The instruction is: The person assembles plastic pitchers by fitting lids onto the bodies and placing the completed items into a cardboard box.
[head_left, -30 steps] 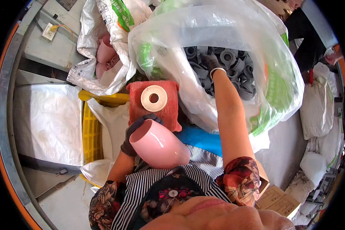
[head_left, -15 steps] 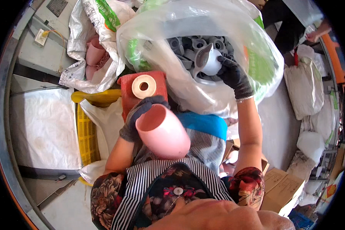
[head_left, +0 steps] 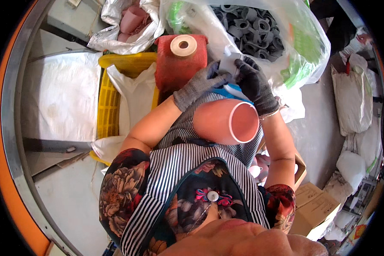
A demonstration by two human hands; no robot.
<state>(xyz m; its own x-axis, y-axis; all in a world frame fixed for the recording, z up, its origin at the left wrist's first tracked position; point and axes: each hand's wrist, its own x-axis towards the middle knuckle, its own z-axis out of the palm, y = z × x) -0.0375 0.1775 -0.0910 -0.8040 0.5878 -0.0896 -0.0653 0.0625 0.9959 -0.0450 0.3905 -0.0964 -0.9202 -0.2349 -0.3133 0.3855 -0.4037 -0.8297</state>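
Note:
Between my two dark-gloved hands is a pale grey-white spouted piece point(head_left: 229, 65), held over my lap and partly hidden by fingers. My right hand point(head_left: 255, 83) grips it from the right; my left hand point(head_left: 204, 84) has its fingers closed on its left side. Just below them, a pink tumbler-shaped cup point(head_left: 213, 121) lies on its side on my striped apron, its open mouth toward the right. Neither hand touches that cup.
Ahead stands a large clear plastic-lined sack point(head_left: 303, 47) of dark grey ring-like parts point(head_left: 260, 27). A red-covered stand point(head_left: 179, 70) carries a cream roll point(head_left: 183, 45). Left are a yellow crate point(head_left: 109, 102) and a white sack point(head_left: 151, 32) with pink pieces. Cardboard boxes point(head_left: 315, 205) sit lower right.
My right hand has brought the spouted piece back from the sack toward my lap. My left hand has let go of the pink cup, now on my lap, and joined the right.

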